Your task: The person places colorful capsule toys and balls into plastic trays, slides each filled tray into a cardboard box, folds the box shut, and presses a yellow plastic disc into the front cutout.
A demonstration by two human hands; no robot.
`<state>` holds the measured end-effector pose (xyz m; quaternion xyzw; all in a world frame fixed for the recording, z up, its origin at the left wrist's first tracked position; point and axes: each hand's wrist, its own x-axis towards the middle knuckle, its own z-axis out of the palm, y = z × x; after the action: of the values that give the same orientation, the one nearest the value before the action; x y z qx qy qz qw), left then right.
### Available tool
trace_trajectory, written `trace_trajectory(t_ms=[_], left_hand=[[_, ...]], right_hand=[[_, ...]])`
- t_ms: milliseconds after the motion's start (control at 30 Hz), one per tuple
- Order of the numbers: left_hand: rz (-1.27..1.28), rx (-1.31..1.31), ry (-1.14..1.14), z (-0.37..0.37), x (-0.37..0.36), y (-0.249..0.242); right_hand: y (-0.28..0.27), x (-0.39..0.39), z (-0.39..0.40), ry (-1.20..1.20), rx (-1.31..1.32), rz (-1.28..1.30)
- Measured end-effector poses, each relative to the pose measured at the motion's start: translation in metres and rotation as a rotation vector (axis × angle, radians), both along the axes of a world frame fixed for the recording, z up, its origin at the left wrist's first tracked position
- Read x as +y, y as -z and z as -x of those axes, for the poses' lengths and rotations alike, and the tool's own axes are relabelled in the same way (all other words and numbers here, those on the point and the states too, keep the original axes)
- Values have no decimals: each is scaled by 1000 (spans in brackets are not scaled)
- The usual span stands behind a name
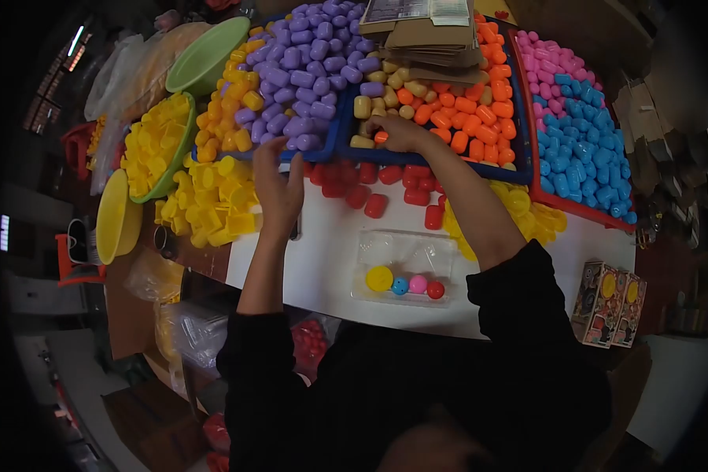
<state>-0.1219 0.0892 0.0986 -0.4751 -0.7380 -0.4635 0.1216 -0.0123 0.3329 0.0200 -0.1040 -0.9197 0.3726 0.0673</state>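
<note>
My left hand (279,189) is raised at the front edge of the purple capsules (299,79), its thumb and fingers apart with nothing between them. My right hand (401,134) reaches into the blue tray (440,169) that holds orange and tan capsules. Its fingers are bent around an orange capsule (381,137), partly hidden by them. Below, on the white table, lies a clear plastic packing tray (405,245). Along its near side sit a yellow round piece (379,278), a blue ball (400,285), a pink ball (418,284) and a red ball (436,290).
Red capsules (376,206) lie loose before the trays. Yellow pieces (212,200) are heaped at left, beside a green basin (190,141). A red tray (586,211) at right carries pink and blue capsules. Cardboard pieces (433,47) rest on the orange capsules; printed boxes (606,305) stand at right.
</note>
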Motion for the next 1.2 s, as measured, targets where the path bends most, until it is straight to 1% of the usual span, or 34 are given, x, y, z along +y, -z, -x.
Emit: trace_trajectory(t_ms=[33,67,100,133,167,200,233,267,300,333,367,400,433,467,500,533,567,600,633,700,733,767,800,833,867,900,967,1000,1033,1067,1100,1133,1167,1200], left_hand=[[6,109,49,12,19,2],[11,215,100,21,41,3],[87,218,182,23,65,-2],[157,221,265,20,91,-7],[249,273,278,15,119,-8],[335,322,285,11,145,-5],[312,319,281,8,167,0],[530,342,235,7,185,10],[750,361,185,8,200,19],[738,356,175,11,208,25],[759,336,273,16,213,33],[787,316,368,17,209,27],[609,297,312,15,200,26],[625,295,298,23,192,20],[433,206,311,30,180,9],[243,116,322,37,166,-3],[313,-159,293,42,146,-26],[376,-435,259,47,128,-43],[388,-439,255,57,115,-45],[-140,-1494,499,69,101,-48],[-138,-1487,505,68,100,-47],[-143,-1557,568,66,99,-44],[-144,-1630,635,65,99,-39],[-138,-1624,647,63,103,-31],[-91,-1550,636,57,109,-21],[-49,-1478,622,48,112,-20],[-53,-1456,580,36,113,-18],[-56,-1433,526,36,109,-21],[-70,-1427,516,46,106,-19],[-63,-1227,384,61,101,-17],[-51,-1028,253,77,93,-16],[-87,-865,168,90,80,-24],[51,-571,-63,107,63,-35],[187,-271,-282,124,47,-46]], right_hand=[[5,3,2,-23,32,68],[2,1,2,-8,19,57],[0,-3,2,-5,21,51],[-3,-5,1,66,27,27],[-8,-6,-1,137,33,-5],[-9,-5,-5,140,31,-28],[-3,-6,-8,311,43,-25],[2,-6,-11,479,57,-18],[6,-5,-13,473,56,-36],[9,-4,-14,440,65,4],[12,-2,-10,405,74,53],[16,1,-5,389,77,56],[22,4,0,367,96,52],[29,5,4,346,115,53],[28,2,6,333,116,70],[20,-3,4,332,97,-20],[15,-5,4,334,82,-112],[15,-6,4,330,81,-97],[16,-5,4,319,104,-105],[9,-7,-4,312,129,-117],[0,-8,-7,316,23,-11],[-8,-8,-9,322,-79,93],[-11,-8,-10,330,-67,89],[-13,-8,-12,326,-88,178],[-15,-8,-15,320,-112,266],[-15,-7,-17,325,-110,260],[-14,-7,-15,278,-109,337],[-8,-7,-12,266,-108,331],[0,-6,-11,284,-20,249],[8,-4,-9,300,68,170],[6,-5,-9,284,69,170],[-1,-7,-11,357,27,285],[-8,-7,-13,433,-19,402],[-24,-8,-19,497,-80,614]])
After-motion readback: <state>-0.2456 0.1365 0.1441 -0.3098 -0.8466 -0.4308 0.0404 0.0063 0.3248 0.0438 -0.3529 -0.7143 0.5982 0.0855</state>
